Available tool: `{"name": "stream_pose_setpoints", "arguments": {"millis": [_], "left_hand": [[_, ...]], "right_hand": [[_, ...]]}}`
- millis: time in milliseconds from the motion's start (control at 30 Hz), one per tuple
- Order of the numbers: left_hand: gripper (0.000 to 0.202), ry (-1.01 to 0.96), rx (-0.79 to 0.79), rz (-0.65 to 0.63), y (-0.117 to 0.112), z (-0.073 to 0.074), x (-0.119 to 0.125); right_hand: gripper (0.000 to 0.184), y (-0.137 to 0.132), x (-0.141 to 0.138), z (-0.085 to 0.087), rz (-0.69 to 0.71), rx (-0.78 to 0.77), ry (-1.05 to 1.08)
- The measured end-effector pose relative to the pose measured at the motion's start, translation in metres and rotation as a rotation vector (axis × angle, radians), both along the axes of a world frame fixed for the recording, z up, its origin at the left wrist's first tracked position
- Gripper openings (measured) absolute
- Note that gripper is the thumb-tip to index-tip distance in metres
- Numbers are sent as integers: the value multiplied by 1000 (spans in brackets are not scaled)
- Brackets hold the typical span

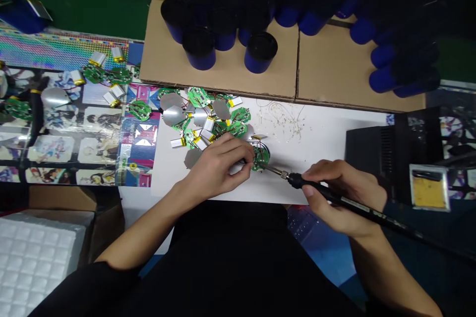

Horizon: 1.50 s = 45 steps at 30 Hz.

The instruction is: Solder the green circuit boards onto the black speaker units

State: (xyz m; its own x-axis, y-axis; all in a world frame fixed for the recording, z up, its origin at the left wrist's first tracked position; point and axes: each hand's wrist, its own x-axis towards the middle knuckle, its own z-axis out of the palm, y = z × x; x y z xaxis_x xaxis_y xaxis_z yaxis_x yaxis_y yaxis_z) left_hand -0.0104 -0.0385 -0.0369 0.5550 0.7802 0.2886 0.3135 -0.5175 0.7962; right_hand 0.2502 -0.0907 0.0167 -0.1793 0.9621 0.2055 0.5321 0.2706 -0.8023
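My left hand (221, 166) pinches the edge of a round green circuit board (261, 157) that has thin dark wires looped around it. My right hand (342, 198) grips a black soldering iron (334, 193), whose metal tip (277, 171) reaches the board's lower edge. Around the board on the white sheet (297, 183) lies a heap of other green boards (198, 97), silver pouch batteries (208, 124) with yellow tape, and grey metal discs (171, 115). Part of the held board is hidden behind my fingers.
Blue cylinders with black caps (199, 48) stand on a cardboard sheet (334, 67) at the back. A black soldering station (386, 153) and a yellow sponge tray (429, 187) sit at the right. More boards lie on a printed sheet (74, 133) at the left. Wire clippings (282, 118) are scattered nearby.
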Motion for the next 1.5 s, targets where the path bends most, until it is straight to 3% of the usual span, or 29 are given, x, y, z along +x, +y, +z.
{"name": "stream_pose_setpoints", "arguments": {"millis": [467,1100,1300,1400,1500], "left_hand": [[12,14,46,-2,0,1,1],[13,76,65,2,0,5,2],[12,75,55,-3,0,5,2],[13,82,46,-6,1,5,1],[14,91,48,-4,1,6,1]], "right_hand": [[28,3,1,-2,181,21,102],[28,7,2,1,197,12,70],[20,2,6,15,105,90,131],[15,-4,8,22,-45,40,126],[15,-9,7,16,-193,105,129]]}}
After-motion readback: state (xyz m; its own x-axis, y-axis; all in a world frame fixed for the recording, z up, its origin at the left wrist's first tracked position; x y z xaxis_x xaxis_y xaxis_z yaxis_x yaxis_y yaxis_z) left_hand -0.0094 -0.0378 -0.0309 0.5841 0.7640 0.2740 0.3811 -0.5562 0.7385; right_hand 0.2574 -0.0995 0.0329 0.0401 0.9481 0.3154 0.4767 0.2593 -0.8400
